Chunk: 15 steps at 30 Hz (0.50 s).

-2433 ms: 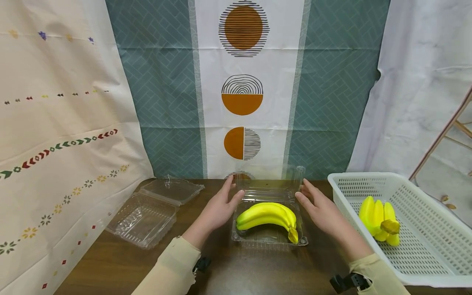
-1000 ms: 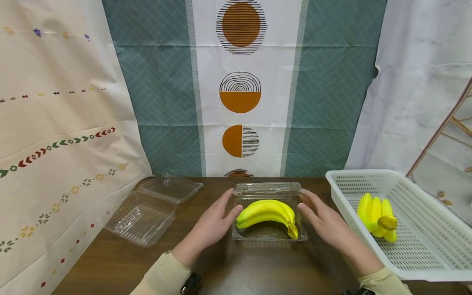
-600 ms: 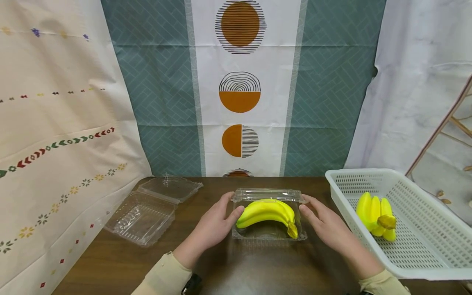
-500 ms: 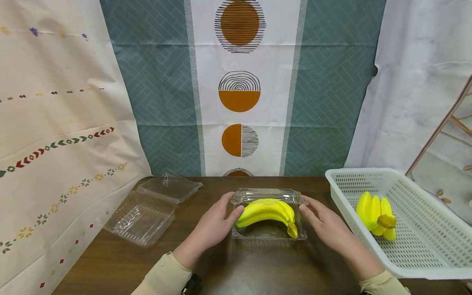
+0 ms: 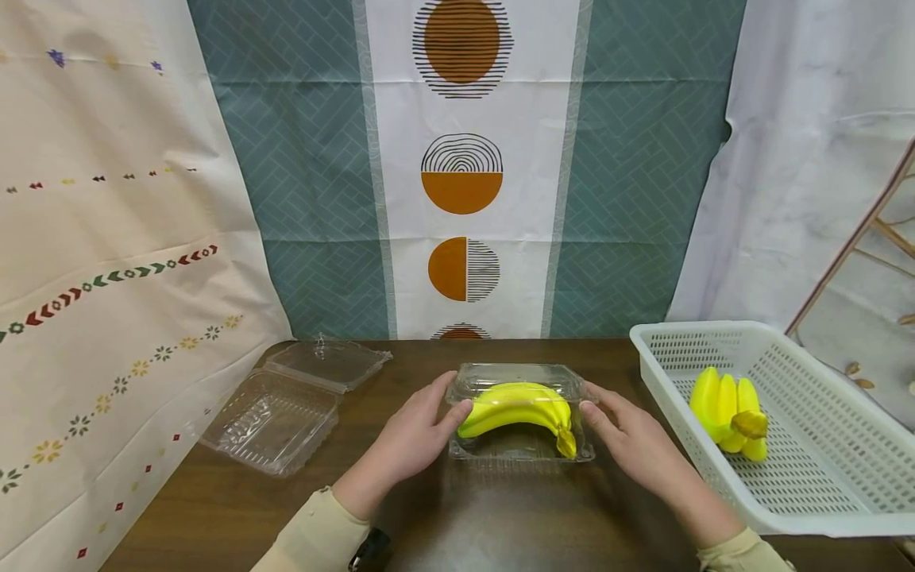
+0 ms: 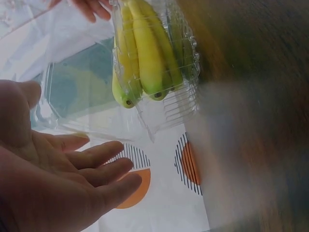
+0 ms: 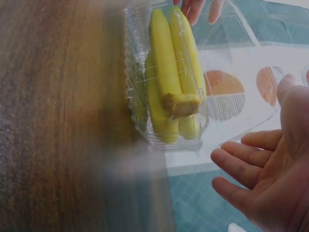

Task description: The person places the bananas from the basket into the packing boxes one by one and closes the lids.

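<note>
A bunch of yellow bananas [image 5: 511, 407] lies in a clear plastic clamshell container [image 5: 493, 458] at the table's middle, stem toward the front right. Its hinged lid [image 5: 518, 372] leans forward over the bunch, partly lowered. My left hand [image 5: 418, 433] is at the lid's left edge, fingers extended and thumb in front; my right hand [image 5: 632, 437] mirrors it on the right. Both wrist views show the left hand [image 6: 67, 174] and right hand [image 7: 265, 169] with loosely spread fingers beside the clear plastic, the bananas [image 7: 166, 58] inside.
A second clear clamshell [image 5: 275, 425] stands with its lid back on the left of the brown table [image 5: 515, 524]. On the right, a white perforated basket [image 5: 829, 496] holds another banana bunch [image 5: 722, 409]. Patterned cloths [image 5: 307, 159] hang behind and at the sides.
The lid, upright at first, has tipped forward and down over the bananas. Both hands have moved slightly toward me with it. The bananas stay in the container.
</note>
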Each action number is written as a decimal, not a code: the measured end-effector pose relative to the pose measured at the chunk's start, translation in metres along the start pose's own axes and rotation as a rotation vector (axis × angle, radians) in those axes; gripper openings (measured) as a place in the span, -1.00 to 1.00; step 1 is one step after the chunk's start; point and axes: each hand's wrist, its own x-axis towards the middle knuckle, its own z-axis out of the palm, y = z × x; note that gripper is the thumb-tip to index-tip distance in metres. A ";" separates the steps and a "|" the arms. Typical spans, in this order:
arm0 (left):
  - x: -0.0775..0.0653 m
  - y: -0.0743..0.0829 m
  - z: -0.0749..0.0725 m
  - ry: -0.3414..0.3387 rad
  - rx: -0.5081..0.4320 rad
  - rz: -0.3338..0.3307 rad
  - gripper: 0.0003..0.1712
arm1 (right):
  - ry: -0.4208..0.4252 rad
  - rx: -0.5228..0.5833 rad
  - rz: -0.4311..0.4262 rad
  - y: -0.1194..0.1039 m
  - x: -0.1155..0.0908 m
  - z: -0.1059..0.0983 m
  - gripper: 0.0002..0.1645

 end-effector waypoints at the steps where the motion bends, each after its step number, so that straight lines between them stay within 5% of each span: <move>1: 0.000 0.000 0.000 -0.006 0.005 0.005 -0.13 | 0.001 0.002 0.000 0.000 0.000 0.000 -0.25; 15: 0.000 -0.001 0.000 -0.070 0.015 0.058 -0.09 | -0.030 0.019 0.011 0.004 -0.006 0.001 -0.20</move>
